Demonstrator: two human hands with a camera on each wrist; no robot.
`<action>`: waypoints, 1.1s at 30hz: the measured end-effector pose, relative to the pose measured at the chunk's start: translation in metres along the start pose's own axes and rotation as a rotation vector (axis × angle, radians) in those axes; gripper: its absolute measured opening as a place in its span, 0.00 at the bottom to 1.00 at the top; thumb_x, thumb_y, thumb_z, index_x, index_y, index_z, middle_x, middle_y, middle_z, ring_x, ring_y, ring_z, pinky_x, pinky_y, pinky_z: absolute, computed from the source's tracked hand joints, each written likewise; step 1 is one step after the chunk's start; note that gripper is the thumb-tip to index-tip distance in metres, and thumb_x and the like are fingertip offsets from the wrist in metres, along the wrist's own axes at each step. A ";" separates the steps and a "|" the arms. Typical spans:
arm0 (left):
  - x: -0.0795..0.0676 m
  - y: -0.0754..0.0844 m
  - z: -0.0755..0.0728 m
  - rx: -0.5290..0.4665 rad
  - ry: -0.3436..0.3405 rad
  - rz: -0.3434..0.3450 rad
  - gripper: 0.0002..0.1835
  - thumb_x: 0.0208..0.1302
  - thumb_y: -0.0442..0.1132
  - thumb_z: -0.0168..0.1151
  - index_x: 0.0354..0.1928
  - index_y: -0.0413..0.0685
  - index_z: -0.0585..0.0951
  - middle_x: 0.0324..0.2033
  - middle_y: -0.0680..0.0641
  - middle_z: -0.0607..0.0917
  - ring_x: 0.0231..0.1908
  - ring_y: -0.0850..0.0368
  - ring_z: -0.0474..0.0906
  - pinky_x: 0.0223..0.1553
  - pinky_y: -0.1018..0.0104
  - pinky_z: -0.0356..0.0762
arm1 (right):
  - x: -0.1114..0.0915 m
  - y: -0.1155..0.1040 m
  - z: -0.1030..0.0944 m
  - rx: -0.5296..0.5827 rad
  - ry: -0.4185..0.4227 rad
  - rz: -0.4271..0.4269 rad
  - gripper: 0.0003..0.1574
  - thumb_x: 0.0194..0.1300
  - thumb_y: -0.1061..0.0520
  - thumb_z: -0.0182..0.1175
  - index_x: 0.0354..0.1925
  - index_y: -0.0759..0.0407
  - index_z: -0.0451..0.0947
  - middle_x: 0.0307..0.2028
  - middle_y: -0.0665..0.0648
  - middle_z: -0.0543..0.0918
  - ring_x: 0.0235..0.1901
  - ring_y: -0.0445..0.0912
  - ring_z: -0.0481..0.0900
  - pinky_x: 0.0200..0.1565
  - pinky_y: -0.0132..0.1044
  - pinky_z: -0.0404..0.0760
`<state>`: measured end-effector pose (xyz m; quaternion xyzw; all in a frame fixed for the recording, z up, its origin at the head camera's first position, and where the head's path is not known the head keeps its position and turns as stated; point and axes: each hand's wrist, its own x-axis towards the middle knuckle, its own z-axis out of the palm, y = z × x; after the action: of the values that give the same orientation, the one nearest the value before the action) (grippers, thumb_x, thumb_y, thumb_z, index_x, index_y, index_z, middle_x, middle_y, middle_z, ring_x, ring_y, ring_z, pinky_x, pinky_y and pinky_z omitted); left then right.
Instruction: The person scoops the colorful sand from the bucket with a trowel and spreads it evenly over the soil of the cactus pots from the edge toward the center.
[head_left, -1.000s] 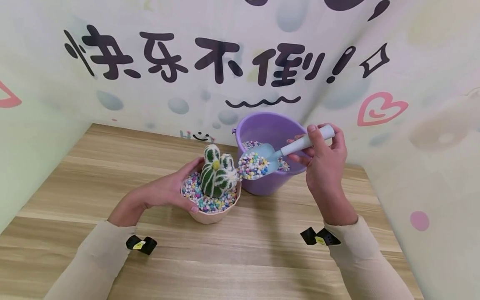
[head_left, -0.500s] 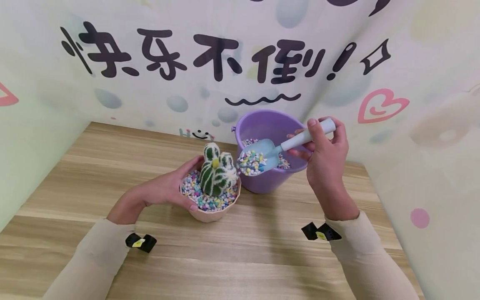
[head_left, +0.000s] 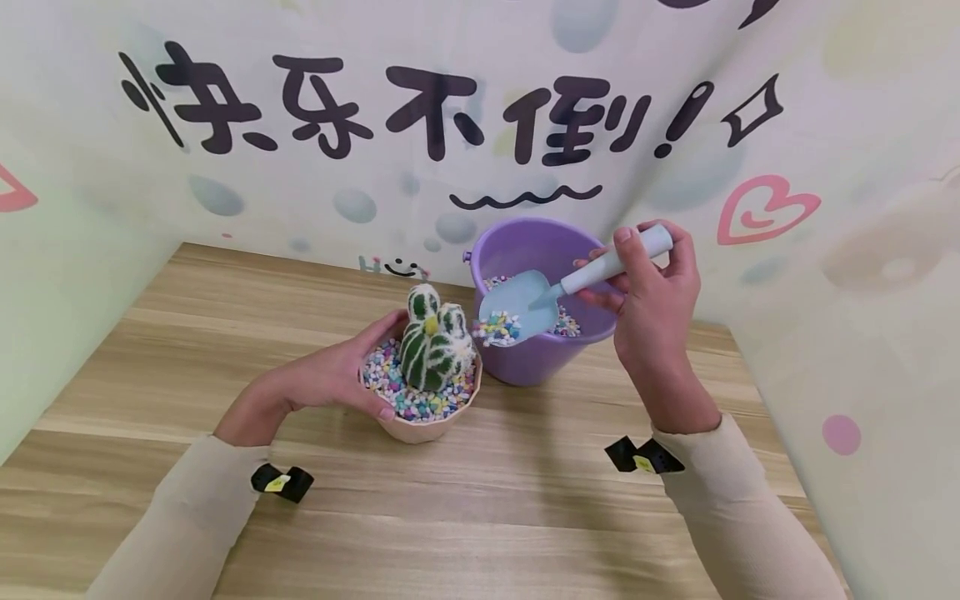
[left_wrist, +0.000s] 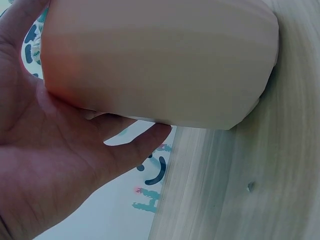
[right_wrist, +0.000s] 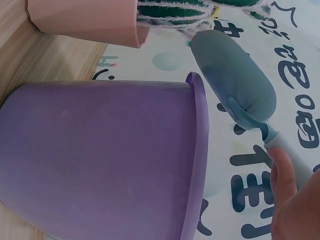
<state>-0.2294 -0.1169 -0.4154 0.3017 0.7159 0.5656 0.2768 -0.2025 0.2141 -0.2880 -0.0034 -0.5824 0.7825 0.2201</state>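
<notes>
Wood-grain table (head_left: 450, 517) with a printed backdrop (head_left: 360, 179) behind it. Head cam: left hand (head_left: 337, 379) has thumb and fingers round the pot (head_left: 420, 432), cactus (head_left: 425, 358) upright in colorful pebbles (head_left: 382, 379), and the right hand (head_left: 660, 304) grips a blue scoop (head_left: 534, 297), some pebbles near its tip, over the edge of the purple bucket (head_left: 525, 367). Left wrist: same hand hugging the pot's side. Right wrist: scoop's underside, tip close to the cactus.

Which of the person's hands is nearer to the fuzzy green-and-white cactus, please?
The left hand is nearer, gripping the faceted peach pot that the cactus stands in; the right hand is farther off, to the cactus's right, holding a pale-blue scoop.
</notes>
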 end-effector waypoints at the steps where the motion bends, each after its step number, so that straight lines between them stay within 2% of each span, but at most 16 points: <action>1: 0.000 0.000 0.000 0.000 -0.003 0.002 0.69 0.44 0.40 0.79 0.77 0.49 0.35 0.77 0.45 0.41 0.74 0.45 0.40 0.71 0.46 0.44 | 0.000 -0.001 0.000 -0.001 -0.004 -0.003 0.23 0.61 0.55 0.68 0.49 0.58 0.69 0.33 0.62 0.81 0.32 0.57 0.87 0.23 0.44 0.84; 10: 0.001 -0.002 -0.001 0.011 -0.010 0.010 0.69 0.45 0.41 0.78 0.77 0.50 0.35 0.77 0.44 0.39 0.75 0.44 0.38 0.71 0.45 0.42 | -0.001 -0.004 0.005 -0.010 -0.055 -0.064 0.22 0.60 0.58 0.68 0.48 0.60 0.69 0.32 0.64 0.82 0.31 0.58 0.87 0.27 0.51 0.83; 16: 0.000 0.001 0.000 0.008 -0.013 0.005 0.69 0.45 0.40 0.78 0.77 0.47 0.35 0.77 0.43 0.39 0.75 0.43 0.38 0.71 0.45 0.42 | -0.002 -0.002 0.009 -0.034 -0.065 -0.095 0.22 0.59 0.59 0.69 0.48 0.60 0.70 0.32 0.64 0.82 0.32 0.56 0.87 0.28 0.52 0.83; 21: -0.002 0.004 0.003 0.047 0.003 -0.011 0.68 0.47 0.42 0.78 0.77 0.51 0.34 0.77 0.45 0.38 0.75 0.44 0.36 0.72 0.44 0.42 | -0.002 0.001 0.011 -0.035 -0.064 -0.113 0.21 0.59 0.60 0.69 0.46 0.60 0.70 0.31 0.64 0.82 0.31 0.56 0.87 0.28 0.53 0.83; 27: -0.015 0.010 0.016 0.146 0.101 -0.042 0.65 0.52 0.47 0.75 0.77 0.53 0.33 0.77 0.49 0.41 0.75 0.45 0.38 0.71 0.42 0.44 | -0.003 0.001 0.013 -0.046 -0.088 -0.157 0.19 0.59 0.61 0.69 0.46 0.59 0.71 0.30 0.65 0.83 0.30 0.56 0.87 0.28 0.52 0.84; 30: -0.021 0.012 0.026 0.201 0.178 -0.062 0.64 0.55 0.50 0.73 0.77 0.50 0.32 0.77 0.45 0.40 0.74 0.40 0.38 0.70 0.37 0.43 | -0.003 -0.001 0.014 -0.052 -0.101 -0.180 0.20 0.59 0.60 0.68 0.47 0.60 0.71 0.30 0.65 0.83 0.30 0.56 0.87 0.27 0.50 0.84; 33: -0.020 0.014 0.038 0.274 0.267 -0.095 0.67 0.52 0.55 0.73 0.76 0.47 0.32 0.76 0.40 0.41 0.74 0.37 0.41 0.69 0.35 0.47 | -0.001 -0.003 0.014 -0.054 -0.095 -0.193 0.20 0.60 0.60 0.68 0.47 0.59 0.71 0.30 0.66 0.83 0.29 0.57 0.87 0.26 0.50 0.84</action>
<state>-0.1858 -0.1050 -0.4083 0.2248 0.8300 0.4839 0.1622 -0.2042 0.2022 -0.2812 0.0840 -0.6106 0.7411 0.2662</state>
